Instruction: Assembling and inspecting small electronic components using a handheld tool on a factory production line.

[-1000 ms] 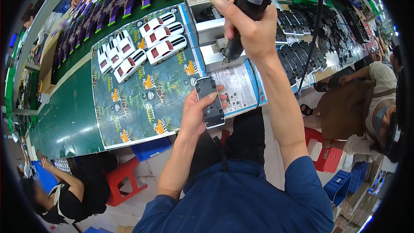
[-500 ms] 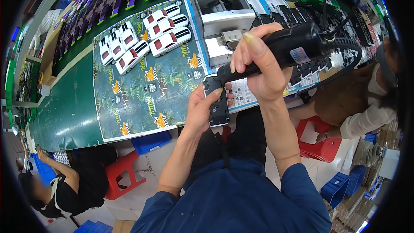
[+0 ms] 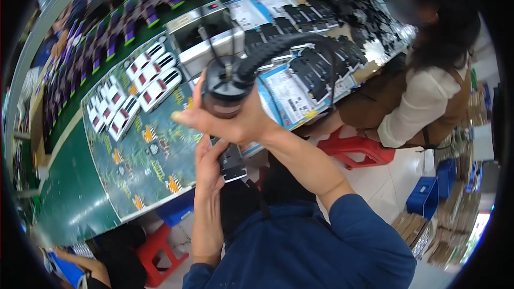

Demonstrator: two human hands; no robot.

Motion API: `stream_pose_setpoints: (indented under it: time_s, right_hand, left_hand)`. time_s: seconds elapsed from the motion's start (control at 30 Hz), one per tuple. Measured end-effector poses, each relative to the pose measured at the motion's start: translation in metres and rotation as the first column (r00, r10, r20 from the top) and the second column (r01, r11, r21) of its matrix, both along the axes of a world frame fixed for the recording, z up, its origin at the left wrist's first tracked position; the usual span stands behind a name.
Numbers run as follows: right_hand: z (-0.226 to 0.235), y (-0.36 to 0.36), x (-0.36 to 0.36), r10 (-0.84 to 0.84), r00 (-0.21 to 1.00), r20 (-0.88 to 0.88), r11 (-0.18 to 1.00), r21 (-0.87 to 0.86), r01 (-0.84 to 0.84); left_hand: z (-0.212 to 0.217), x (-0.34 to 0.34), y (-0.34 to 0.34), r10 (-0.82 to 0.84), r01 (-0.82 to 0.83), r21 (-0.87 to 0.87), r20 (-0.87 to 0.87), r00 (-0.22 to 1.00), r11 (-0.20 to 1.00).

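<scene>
My right hand (image 3: 243, 120) is wrapped round a black electric screwdriver (image 3: 227, 85), which stands nearly upright with its corded end toward me. Its tip is hidden behind that hand. Just below, my left hand (image 3: 208, 163) grips a toy car (image 3: 233, 166) turned with its black underside up, over the table's near edge. Several white toy cars with black stripes (image 3: 152, 88) sit in two groups on a printed animal-pattern sheet (image 3: 155, 155), left of my hands.
A metal box-shaped machine (image 3: 206, 35) stands beyond the screwdriver. Several black car bases (image 3: 316, 72) lie on printed sheets to the right, where a co-worker (image 3: 428, 91) sits. Purple-and-green parts (image 3: 128, 24) line the back. Red stools (image 3: 358, 150) and a blue crate (image 3: 423, 195) are on the floor.
My view has swung to the right, bringing the co-worker further in. The screwdriver has gone from slanting sideways to nearly upright over the car. Both hands keep their hold.
</scene>
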State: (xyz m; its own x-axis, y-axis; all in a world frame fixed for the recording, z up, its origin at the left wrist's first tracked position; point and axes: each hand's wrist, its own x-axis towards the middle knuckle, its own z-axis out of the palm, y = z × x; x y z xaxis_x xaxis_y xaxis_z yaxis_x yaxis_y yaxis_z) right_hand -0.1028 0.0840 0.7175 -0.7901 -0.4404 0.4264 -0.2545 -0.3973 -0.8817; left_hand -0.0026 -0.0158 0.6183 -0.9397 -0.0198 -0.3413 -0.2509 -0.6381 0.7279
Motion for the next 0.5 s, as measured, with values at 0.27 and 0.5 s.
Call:
stream_pose_setpoints:
  time_s: [0.27,0.5]
  right_hand:
    - [-0.003,0.001,-0.006,0.004,0.994,-0.109,0.997,-0.073,-0.012]
    - [-0.002,0.018,-0.001,0.005,0.989,-0.147,0.996,-0.086,-0.018]
  left_hand:
    - [0.005,-0.002,0.003,0.004,-0.004,-0.012,-0.018,1.0,1.0]
    - [0.003,-0.003,0.008,-0.088,0.086,-0.067,-0.019,0.996,0.994]
